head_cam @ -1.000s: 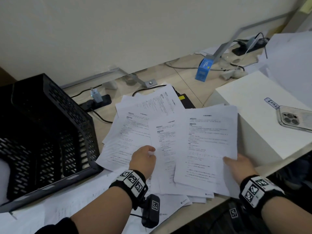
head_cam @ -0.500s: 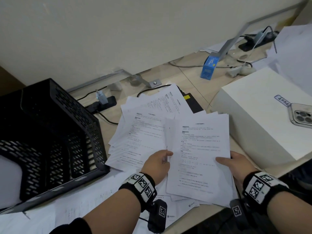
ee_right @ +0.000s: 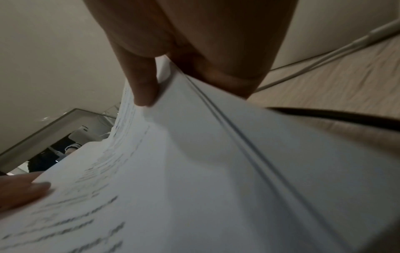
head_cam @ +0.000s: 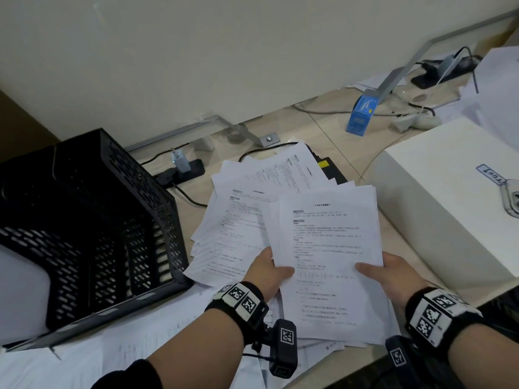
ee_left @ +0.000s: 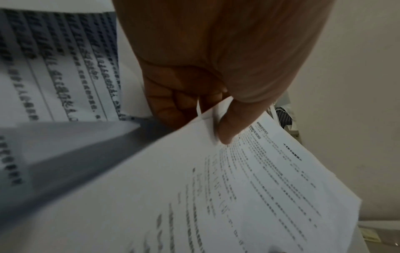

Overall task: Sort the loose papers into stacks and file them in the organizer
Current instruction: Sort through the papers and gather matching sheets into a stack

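A sheaf of printed white papers (head_cam: 328,248) is held between both hands just above the desk. My left hand (head_cam: 269,273) pinches its left edge, thumb on top and fingers beneath, as the left wrist view shows on the papers (ee_left: 249,188). My right hand (head_cam: 390,276) grips the right edge, thumb on the top sheet (ee_right: 151,171). More loose sheets (head_cam: 238,220) lie fanned out on the desk to the left and behind. The black mesh organizer (head_cam: 92,220) stands at the left, its open side toward me.
A white box (head_cam: 438,197) stands at the right with a phone (head_cam: 512,197) on it. A power strip (head_cam: 182,171) with a charger, cables, a blue carton (head_cam: 361,115) and a black flat device (head_cam: 327,167) sit near the wall. Further sheets (head_cam: 126,341) lie by the desk's front edge.
The spread sheets between my hands have been drawn together into one sheaf. My left hand moved right onto its left edge. The view shifted slightly right and down.
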Demonstrator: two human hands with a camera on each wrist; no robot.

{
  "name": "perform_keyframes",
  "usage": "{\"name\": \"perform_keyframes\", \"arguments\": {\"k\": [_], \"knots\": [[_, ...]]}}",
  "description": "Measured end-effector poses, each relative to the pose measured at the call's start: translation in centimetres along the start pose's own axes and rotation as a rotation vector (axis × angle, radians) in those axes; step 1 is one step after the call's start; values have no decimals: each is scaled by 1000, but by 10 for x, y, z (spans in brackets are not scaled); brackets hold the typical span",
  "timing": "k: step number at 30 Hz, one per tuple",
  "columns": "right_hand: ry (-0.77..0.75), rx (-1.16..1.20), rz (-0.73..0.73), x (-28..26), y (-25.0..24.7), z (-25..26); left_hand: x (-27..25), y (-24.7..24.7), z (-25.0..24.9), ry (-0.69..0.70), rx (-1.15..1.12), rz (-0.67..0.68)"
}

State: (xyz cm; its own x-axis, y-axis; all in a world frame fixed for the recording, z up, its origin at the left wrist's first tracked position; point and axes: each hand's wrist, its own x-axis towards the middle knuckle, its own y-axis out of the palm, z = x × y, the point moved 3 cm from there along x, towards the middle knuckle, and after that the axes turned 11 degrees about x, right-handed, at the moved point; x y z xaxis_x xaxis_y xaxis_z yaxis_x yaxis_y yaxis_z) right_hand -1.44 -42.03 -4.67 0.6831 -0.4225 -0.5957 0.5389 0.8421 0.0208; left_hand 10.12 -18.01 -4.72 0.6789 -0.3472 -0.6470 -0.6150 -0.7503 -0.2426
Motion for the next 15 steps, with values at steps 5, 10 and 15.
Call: {"name": "perform_keyframes", "arguments": {"k": [5,10,15], "knots": [[77,164,102,-2,16,1,5,-21,1,44,-139,15],[19,104,-76,12,24,-5,5,-58,9,102,160,-234],[-45,110,-279,27,17,-2,-5,-89,23,7,954,-59]]}}
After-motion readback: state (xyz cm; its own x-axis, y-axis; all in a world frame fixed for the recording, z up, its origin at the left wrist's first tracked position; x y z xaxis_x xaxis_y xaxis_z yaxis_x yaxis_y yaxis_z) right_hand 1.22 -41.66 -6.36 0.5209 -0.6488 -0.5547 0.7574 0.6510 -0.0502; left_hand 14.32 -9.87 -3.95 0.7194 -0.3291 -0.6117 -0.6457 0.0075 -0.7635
